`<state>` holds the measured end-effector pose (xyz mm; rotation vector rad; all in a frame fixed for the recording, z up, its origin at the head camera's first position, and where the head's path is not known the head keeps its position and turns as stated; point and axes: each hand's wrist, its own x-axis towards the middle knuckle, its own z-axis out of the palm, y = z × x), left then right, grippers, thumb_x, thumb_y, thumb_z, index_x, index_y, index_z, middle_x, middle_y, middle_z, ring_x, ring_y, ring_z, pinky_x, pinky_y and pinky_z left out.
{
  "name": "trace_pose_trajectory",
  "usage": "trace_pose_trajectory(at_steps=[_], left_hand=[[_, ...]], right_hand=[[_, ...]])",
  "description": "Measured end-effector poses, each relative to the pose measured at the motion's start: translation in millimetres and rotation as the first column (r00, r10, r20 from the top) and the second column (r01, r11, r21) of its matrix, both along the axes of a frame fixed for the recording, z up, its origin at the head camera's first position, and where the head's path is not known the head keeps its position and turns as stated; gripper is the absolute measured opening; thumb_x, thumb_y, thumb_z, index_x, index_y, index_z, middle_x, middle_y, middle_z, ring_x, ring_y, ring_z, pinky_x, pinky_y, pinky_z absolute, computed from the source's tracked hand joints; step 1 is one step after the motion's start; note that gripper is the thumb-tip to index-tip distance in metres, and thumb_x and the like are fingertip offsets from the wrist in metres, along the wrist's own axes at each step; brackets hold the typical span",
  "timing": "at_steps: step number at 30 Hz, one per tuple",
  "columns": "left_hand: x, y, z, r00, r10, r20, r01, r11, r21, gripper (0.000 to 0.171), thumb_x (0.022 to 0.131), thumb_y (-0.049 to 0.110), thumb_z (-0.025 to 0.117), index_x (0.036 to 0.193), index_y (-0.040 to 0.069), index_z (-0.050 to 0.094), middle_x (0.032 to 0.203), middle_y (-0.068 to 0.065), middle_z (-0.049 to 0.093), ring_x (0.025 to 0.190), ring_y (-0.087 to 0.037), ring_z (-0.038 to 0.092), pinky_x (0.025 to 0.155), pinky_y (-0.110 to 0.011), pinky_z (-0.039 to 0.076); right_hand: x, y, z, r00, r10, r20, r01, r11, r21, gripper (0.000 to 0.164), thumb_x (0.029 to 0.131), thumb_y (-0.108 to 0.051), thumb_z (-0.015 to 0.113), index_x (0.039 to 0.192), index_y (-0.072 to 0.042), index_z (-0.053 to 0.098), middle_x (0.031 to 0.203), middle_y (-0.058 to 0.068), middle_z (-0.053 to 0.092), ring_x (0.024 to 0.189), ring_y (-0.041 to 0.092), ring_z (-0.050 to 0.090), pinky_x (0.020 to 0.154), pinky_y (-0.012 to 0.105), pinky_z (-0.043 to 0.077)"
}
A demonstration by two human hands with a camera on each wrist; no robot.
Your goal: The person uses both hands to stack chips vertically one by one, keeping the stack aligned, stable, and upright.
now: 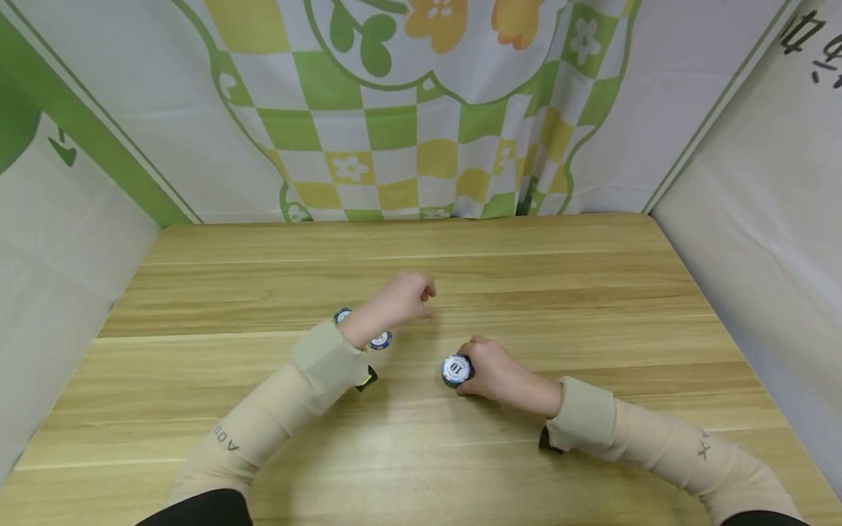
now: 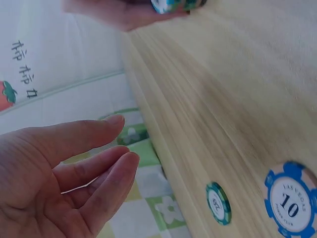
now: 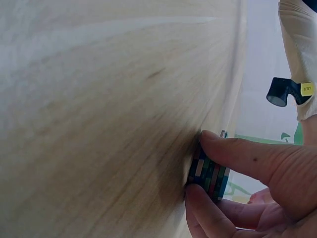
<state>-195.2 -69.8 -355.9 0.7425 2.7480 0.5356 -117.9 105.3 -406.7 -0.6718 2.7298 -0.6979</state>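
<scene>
My right hand point(image 1: 500, 374) grips a short stack of poker chips point(image 1: 456, 370) that stands on the table, thumb on one side and fingers on the other. The top chip reads 10; in the right wrist view the stack's edge point(image 3: 212, 173) shows several coloured layers. My left hand point(image 1: 401, 298) hovers over the table, holding nothing, its fingers loosely bent and thumb apart from them. Near the left forearm lie a blue poker chip point(image 2: 291, 201) marked 10 and a green poker chip point(image 2: 218, 203). In the head view, the left wrist partly covers both.
The wooden table point(image 1: 421, 248) runs back to a green and yellow checked curtain point(image 1: 395, 131). White cloth walls stand on the left point(image 1: 59, 292) and right point(image 1: 770, 219). A dark wrist camera point(image 3: 280, 91) sits on the left sleeve.
</scene>
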Motion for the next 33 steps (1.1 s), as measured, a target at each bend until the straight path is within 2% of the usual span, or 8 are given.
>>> trace_pose_trajectory(at_steps=[7, 15, 21, 27, 30, 33], left_hand=[[-13.6, -8.1, -8.9, 0.999, 0.049, -0.013, -0.048, 0.998, 0.029, 0.028, 0.078, 0.011, 0.068, 0.1, -0.004, 0.062, 0.088, -0.011, 0.062, 0.082, -0.021, 0.057, 0.077, -0.031, 0.046], [-31.4, -18.7, -19.2, 0.989, 0.14, 0.042, -0.143, 0.986, 0.086, 0.031, 0.077, 0.008, 0.068, 0.104, -0.006, 0.061, 0.088, -0.013, 0.062, 0.082, -0.023, 0.057, 0.079, -0.033, 0.046], [-36.3, -25.4, -22.2, 0.97, 0.218, 0.108, -0.229, 0.968, 0.103, 0.036, 0.077, 0.007, 0.067, 0.109, -0.007, 0.057, 0.097, -0.016, 0.06, 0.087, -0.025, 0.055, 0.081, -0.035, 0.046], [-36.7, -27.8, -23.5, 0.961, 0.254, 0.105, -0.263, 0.961, 0.082, 0.037, 0.078, 0.007, 0.067, 0.11, -0.008, 0.057, 0.098, -0.017, 0.059, 0.086, -0.025, 0.053, 0.083, -0.037, 0.046], [-37.5, -27.8, -26.3, 0.957, 0.27, 0.103, -0.278, 0.958, 0.07, 0.032, 0.077, 0.009, 0.068, 0.103, -0.007, 0.059, 0.09, -0.012, 0.058, 0.077, -0.021, 0.051, 0.074, -0.033, 0.046], [-39.4, -27.9, -30.7, 0.947, 0.298, 0.121, -0.307, 0.95, 0.065, 0.018, 0.076, 0.011, 0.069, 0.083, -0.002, 0.057, 0.072, -0.005, 0.05, 0.062, -0.015, 0.043, 0.057, -0.026, 0.04]], right_hand=[[0.1, 0.2, 0.1, 1.0, 0.006, -0.006, -0.006, 1.0, 0.005, 0.041, 0.06, -0.009, 0.083, 0.092, 0.004, 0.063, 0.083, 0.008, 0.057, 0.076, 0.017, 0.055, 0.068, 0.03, 0.049], [0.9, 0.3, 0.2, 1.0, 0.008, -0.019, -0.008, 1.0, -0.002, 0.04, 0.059, -0.008, 0.083, 0.091, 0.004, 0.063, 0.082, 0.008, 0.057, 0.076, 0.018, 0.055, 0.068, 0.031, 0.049], [0.8, 0.3, -0.2, 1.0, -0.003, -0.018, 0.003, 1.0, -0.007, 0.04, 0.058, -0.007, 0.083, 0.091, 0.004, 0.063, 0.083, 0.008, 0.057, 0.077, 0.019, 0.055, 0.069, 0.031, 0.049], [0.4, 0.2, -0.3, 1.0, -0.008, -0.016, 0.008, 1.0, -0.02, 0.04, 0.057, -0.006, 0.083, 0.09, 0.004, 0.063, 0.082, 0.007, 0.057, 0.077, 0.018, 0.055, 0.069, 0.03, 0.049], [0.5, 0.5, -0.5, 1.0, -0.007, -0.015, 0.007, 1.0, -0.021, 0.04, 0.058, -0.006, 0.083, 0.09, 0.004, 0.063, 0.082, 0.007, 0.057, 0.076, 0.017, 0.055, 0.068, 0.03, 0.049], [0.5, 0.7, -0.6, 1.0, -0.008, -0.015, 0.008, 1.0, -0.019, 0.04, 0.058, -0.006, 0.083, 0.09, 0.004, 0.062, 0.082, 0.007, 0.057, 0.076, 0.017, 0.055, 0.068, 0.03, 0.049]])
